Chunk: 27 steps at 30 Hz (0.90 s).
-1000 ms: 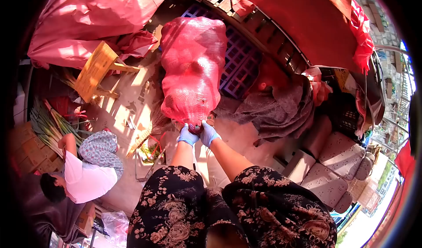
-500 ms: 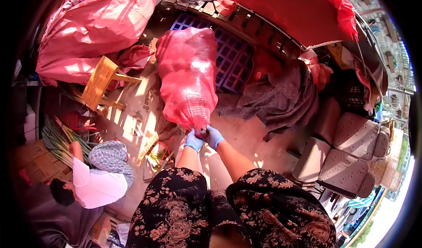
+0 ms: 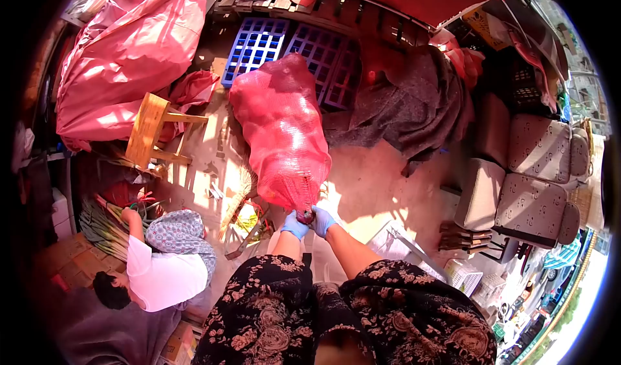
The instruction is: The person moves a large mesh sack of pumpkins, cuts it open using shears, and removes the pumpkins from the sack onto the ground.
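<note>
A large, bulging red mesh sack (image 3: pixel 284 129) lies lengthwise in front of me, its gathered end toward my body. My left hand (image 3: pixel 295 225), in a blue glove, grips the left side of that gathered end. On its right side my right hand (image 3: pixel 322 221), gloved alike, is closed on the same bunched mesh. Dark reddish round shapes show between the hands. The sack's far end lies by blue plastic pallets (image 3: pixel 255 44).
A person (image 3: pixel 165 271) crouches at the left beside green onions (image 3: pixel 107 229). A wooden stool (image 3: pixel 147 129) stands near a pink tarp (image 3: pixel 136 54). Right of the sack are a dark blanket (image 3: pixel 414 99) and patterned seats (image 3: pixel 533 171). A white crate (image 3: pixel 462 276) sits lower right.
The sack has come away from the blue pallets toward me, its near end swinging right, uncovering more of the left pallet. Both hands keep their hold. The view has turned and shifted.
</note>
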Tool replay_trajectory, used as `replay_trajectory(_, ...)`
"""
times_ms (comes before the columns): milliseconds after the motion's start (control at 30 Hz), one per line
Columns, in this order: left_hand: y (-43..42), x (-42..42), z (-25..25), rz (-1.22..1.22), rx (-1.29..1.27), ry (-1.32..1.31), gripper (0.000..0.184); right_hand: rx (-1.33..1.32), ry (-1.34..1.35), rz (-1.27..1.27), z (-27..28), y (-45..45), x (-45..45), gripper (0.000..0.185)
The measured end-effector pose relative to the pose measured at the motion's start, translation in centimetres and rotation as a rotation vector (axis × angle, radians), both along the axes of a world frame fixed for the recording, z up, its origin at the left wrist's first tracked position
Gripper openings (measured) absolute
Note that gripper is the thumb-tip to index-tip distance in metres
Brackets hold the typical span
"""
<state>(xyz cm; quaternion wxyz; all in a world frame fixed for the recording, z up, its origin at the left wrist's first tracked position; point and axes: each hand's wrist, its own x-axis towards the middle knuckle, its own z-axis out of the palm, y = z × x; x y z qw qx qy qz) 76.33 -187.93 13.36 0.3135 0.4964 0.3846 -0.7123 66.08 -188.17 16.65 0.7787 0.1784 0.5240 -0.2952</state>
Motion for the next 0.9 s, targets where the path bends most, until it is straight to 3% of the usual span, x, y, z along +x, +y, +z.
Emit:
replay_trajectory(233,7.1,1.3,-5.0,-0.048,-0.040,0.051,0.038,0.002,0.085,-0.088,-0.4,6.2,1.0,0.036)
replay_trajectory(367,6.6,1.8,-1.9,-0.099,-0.014,-0.010,0.039,0.004,-0.003,-0.167,-1.3,8.2,1.9,0.034)
replay_trajectory(633,11.1,0.8,-3.0,-0.223,-0.128,-0.041,0.040,-0.059,-0.078,-0.229,-3.4,13.5,0.3,0.035)
replay_trajectory(900,15.8,-2.2,-1.3,-0.411,-0.053,-0.122,0.040,-0.065,-0.046,-0.294,-3.0,19.9,-1.9,0.032)
